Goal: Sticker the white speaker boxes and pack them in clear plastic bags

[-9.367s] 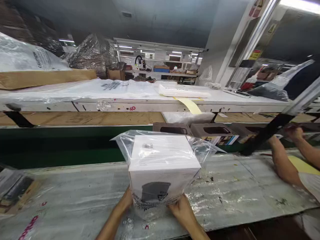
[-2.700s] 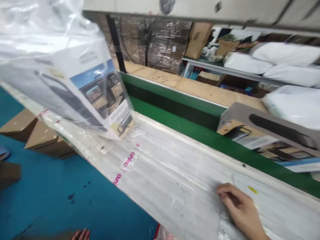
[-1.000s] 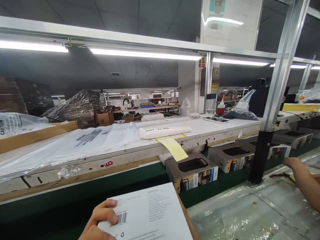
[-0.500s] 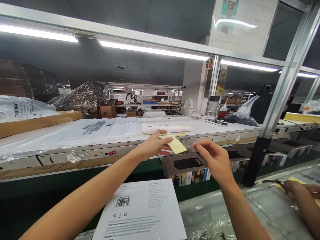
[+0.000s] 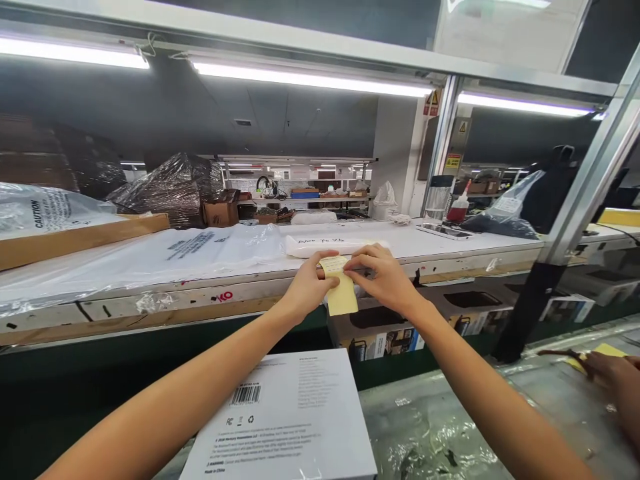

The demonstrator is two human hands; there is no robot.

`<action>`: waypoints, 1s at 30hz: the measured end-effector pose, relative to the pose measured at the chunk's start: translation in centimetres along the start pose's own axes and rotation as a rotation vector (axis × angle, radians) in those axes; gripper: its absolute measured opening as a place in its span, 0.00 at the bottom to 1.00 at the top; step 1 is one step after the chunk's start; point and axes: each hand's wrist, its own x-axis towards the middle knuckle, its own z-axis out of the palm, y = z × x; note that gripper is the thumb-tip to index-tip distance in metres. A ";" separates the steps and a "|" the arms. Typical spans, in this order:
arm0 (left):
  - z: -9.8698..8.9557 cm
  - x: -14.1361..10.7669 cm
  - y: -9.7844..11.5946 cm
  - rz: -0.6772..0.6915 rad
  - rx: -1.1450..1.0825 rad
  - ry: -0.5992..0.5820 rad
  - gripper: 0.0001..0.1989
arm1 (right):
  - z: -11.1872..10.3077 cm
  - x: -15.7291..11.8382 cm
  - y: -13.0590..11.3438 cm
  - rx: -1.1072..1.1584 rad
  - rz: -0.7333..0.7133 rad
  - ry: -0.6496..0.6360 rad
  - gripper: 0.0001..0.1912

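Observation:
My left hand pinches a pale yellow strip of label paper by its left edge, in front of the bench edge. Rows of small marks show on the strip's upper part, which looks like a sheet of stickers. From the other side my right hand is closed at the strip's upper right edge, thumb and fingertips together. Whether a loose label sits in those fingertips is too small to make out. Below my forearms lies a white printed box with a barcode, its upper left partly covered by my left forearm.
A white wrapped packet with handwriting rests on the bench beyond my hands. Several printed cartons with dark openings line the green surface below. A metal post stands at right; another person's hand is near a yellow sheet.
My right hand has moved left to the yellow strip and closed at it. The strip now hangs more upright, its marked part showing. The view has shifted slightly.

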 end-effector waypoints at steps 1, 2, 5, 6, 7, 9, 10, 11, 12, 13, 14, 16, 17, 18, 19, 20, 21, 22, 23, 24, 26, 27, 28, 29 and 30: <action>0.0 0.0 0.1 0.000 -0.008 0.001 0.33 | 0.1 0.0 0.0 -0.053 -0.040 0.011 0.04; 0.0 0.0 0.2 -0.002 -0.017 0.003 0.33 | 0.1 0.0 -0.1 -0.112 -0.076 0.024 0.05; 0.0 -0.3 0.4 -0.009 -0.028 -0.008 0.31 | 0.2 -0.1 -0.6 -0.275 -0.142 0.024 0.07; -0.1 -0.3 0.4 -0.005 -0.023 -0.015 0.30 | 0.2 -0.1 -0.9 -0.318 -0.152 0.010 0.09; -0.1 -0.4 0.4 0.003 -0.017 -0.023 0.29 | 0.2 -0.2 -1.1 -0.353 -0.160 -0.007 0.10; -0.2 -0.4 0.3 0.022 -0.006 -0.035 0.29 | 0.2 -0.2 -1.5 -0.400 -0.166 -0.023 0.12; -0.2 -0.3 0.3 0.025 0.001 -0.035 0.29 | 0.2 -0.3 -1.6 -0.409 -0.162 -0.025 0.12; -0.2 -0.2 0.4 0.018 0.004 -0.034 0.29 | 0.2 -0.3 -1.7 -0.406 -0.151 -0.023 0.12; -0.2 -0.1 0.5 0.001 0.000 -0.039 0.29 | 0.2 -0.4 -1.8 -0.387 -0.134 -0.018 0.12; -0.3 0.0 0.8 -0.026 -0.010 -0.055 0.29 | 0.1 -0.5 -1.9 -0.347 -0.116 -0.005 0.11; -0.5 -0.1 1.2 -0.060 -0.015 -0.087 0.31 | 0.0 -0.6 -2.2 -0.285 -0.094 0.009 0.10; -1.6 -1.0 2.4 -0.100 0.020 -0.163 0.35 | -0.8 -0.9 -3.2 -0.121 -0.027 0.044 0.07; -2.5 -1.9 3.1 -0.084 0.070 -0.192 0.37 | -1.3 -1.1 -3.9 -0.037 0.023 0.053 0.06; -3.6 -3.3 3.9 -0.045 0.136 -0.205 0.38 | -2.0 -1.4 -4.8 0.040 0.085 0.055 0.04; -5.0 -5.0 4.5 0.006 0.203 -0.199 0.37 | -2.7 -1.6 -5.7 0.112 0.153 0.047 0.03; -6.5 -7.1 4.9 0.055 0.258 -0.178 0.34 | -3.5 -1.8 -6.8 0.183 0.219 0.032 0.03; -8.0 -9.4 5.1 0.091 0.294 -0.151 0.31 | -4.2 -2.0 -7.9 0.259 0.283 0.004 0.04; -9.6 -11.9 5.0 0.106 0.314 -0.129 0.30 | -4.8 -2.2 -9.1 0.340 0.341 -0.040 0.05; -11.0 -14.4 4.4 0.108 0.320 -0.113 0.32 | -5.2 -2.3 -10.3 0.424 0.387 -0.101 0.07; -12.2 -16.6 3.4 0.107 0.314 -0.110 0.37 | -5.4 -2.4 -11.4 0.500 0.418 -0.179 0.08; -13.6 -20.3 0.5 0.100 0.274 -0.133 0.55 | -5.1 -2.2 -13.6 0.583 0.440 -0.376 0.10; -13.8 -21.6 -1.3 0.086 0.248 -0.140 0.62 | -4.6 -2.0 -14.6 0.589 0.430 -0.486 0.10; -13.7 -22.4 -3.0 0.078 0.233 -0.129 0.66 | -3.9 -1.7 -15.5 0.581 0.404 -0.593 0.09; -13.3 -23.0 -4.6 0.085 0.227 -0.103 0.67 | -3.0 -1.4 -16.2 0.563 0.367 -0.695 0.08; -12.7 -23.2 -6.0 0.112 0.233 -0.068 0.65 | -2.1 -1.1 -16.8 0.541 0.322 -0.782 0.08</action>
